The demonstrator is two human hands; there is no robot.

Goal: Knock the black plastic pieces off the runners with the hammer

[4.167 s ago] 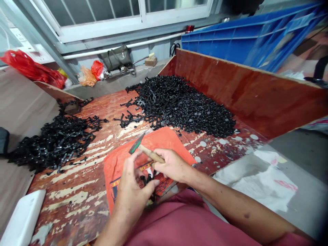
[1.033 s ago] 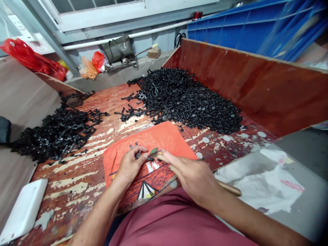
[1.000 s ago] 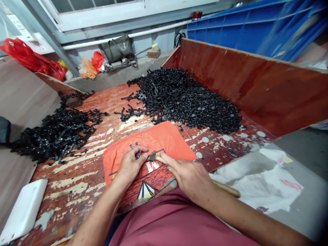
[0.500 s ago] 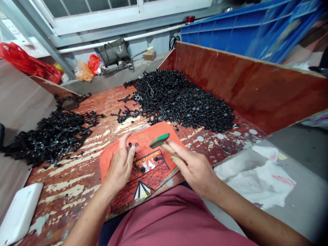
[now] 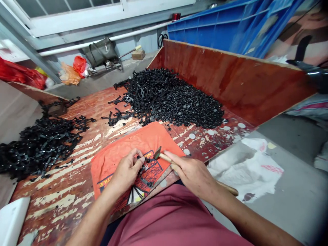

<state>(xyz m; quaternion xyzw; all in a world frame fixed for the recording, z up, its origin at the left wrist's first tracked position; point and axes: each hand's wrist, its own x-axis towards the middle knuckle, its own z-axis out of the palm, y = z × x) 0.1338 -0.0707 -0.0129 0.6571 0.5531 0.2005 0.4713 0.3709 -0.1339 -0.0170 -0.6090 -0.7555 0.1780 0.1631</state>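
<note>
My right hand (image 5: 196,176) is closed round the wooden handle of a small hammer (image 5: 158,152); the handle's end sticks out behind my wrist. The hammer head is low over an orange printed cloth (image 5: 133,139), close to the fingers of my left hand. My left hand (image 5: 129,167) has its thumb and fingers pinched on a small black link piece (image 5: 140,158), mostly covered by the fingertips. Another black link piece (image 5: 149,183) lies on the cloth below, nearer my body.
A large heap of black link pieces (image 5: 151,90) lies at the back, with small black parts (image 5: 189,106) at its right. Another heap (image 5: 43,143) is on the left. Wooden boards (image 5: 225,75) edge the table. A white plastic object (image 5: 14,218) lies front left.
The hammer has come down and turned, its head now close to my left fingers. My left hand has shifted toward it over the cloth. The whole view has swung slightly right.
</note>
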